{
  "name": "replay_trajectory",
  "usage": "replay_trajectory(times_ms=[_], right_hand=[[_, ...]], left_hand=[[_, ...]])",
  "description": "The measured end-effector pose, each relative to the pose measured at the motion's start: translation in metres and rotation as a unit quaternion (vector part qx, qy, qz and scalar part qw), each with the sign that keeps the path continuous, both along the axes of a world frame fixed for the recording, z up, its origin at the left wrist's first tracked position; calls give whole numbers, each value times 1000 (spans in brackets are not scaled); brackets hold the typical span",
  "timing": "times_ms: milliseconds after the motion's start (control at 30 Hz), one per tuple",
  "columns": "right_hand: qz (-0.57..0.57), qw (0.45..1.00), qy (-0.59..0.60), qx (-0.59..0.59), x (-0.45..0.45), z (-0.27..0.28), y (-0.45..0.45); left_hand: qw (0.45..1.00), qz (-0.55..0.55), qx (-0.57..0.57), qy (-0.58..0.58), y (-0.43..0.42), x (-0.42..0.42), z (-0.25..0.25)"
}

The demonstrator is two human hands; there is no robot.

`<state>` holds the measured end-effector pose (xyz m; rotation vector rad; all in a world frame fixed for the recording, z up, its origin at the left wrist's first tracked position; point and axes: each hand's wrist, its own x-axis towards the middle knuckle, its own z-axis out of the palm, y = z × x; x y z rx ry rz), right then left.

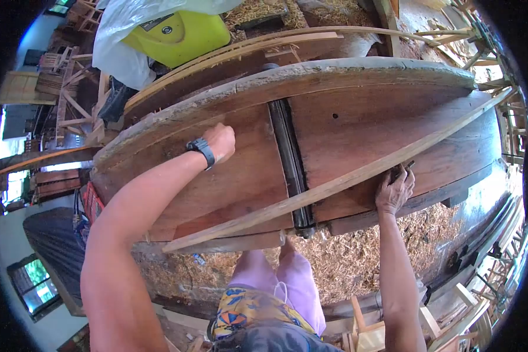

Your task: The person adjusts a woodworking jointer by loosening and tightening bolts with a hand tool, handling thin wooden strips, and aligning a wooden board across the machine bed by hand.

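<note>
My left hand (220,142), with a dark watch (200,152) on its wrist, is curled into a fist over the left part of a brown wooden machine table (346,126). Its fingers face away, so anything inside them is hidden. A long, narrow wood strip (328,186) lies diagonally across the table. Beside the strip's near edge, my right hand (396,190) has its fingers bent around a small dark object (410,165) that I cannot make out. Between the hands, a dark metal roller (290,158) sits in a slot across the table.
A thick, rough-edged board (276,79) runs along the table's far side. Behind it stand a yellow-green case (185,38) and white plastic sheeting (120,47). Wood shavings (358,258) cover the floor near my legs. Timber pieces (469,311) are piled at the right.
</note>
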<state>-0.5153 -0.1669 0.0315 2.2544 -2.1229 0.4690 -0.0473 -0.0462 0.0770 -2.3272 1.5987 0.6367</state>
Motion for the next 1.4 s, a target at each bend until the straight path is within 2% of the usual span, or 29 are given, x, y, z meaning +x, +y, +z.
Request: replay_trajectory(times_ms=[100, 200, 300, 333, 533, 1033, 1233, 1400], right_hand=[[-8, 1000, 4, 13, 2, 2, 1], [-2, 1000, 3, 2, -2, -3, -1], [-1, 1000, 0, 3, -2, -3, 0], [2, 1000, 0, -1, -2, -3, -1], [1, 1000, 6, -8, -2, -4, -1], [-3, 1000, 1, 10, 0, 0, 1], [-1, 1000, 4, 9, -2, -2, -1], [-2, 1000, 5, 2, -2, -3, -1]], left_hand=[[999, 15, -10, 40, 3, 7, 3], [998, 25, -49, 31, -2, 6, 44], [997, -23, -61, 37, 5, 22, 52], [998, -5, -52, 35, 6, 19, 58], [990, -83, -112, 27, 15, 22, 23], [999, -29, -34, -17, 11, 3, 34], [989, -142, -30, -34, 8, -8, 22], [982, -182, -35, -31, 10, -3, 18]])
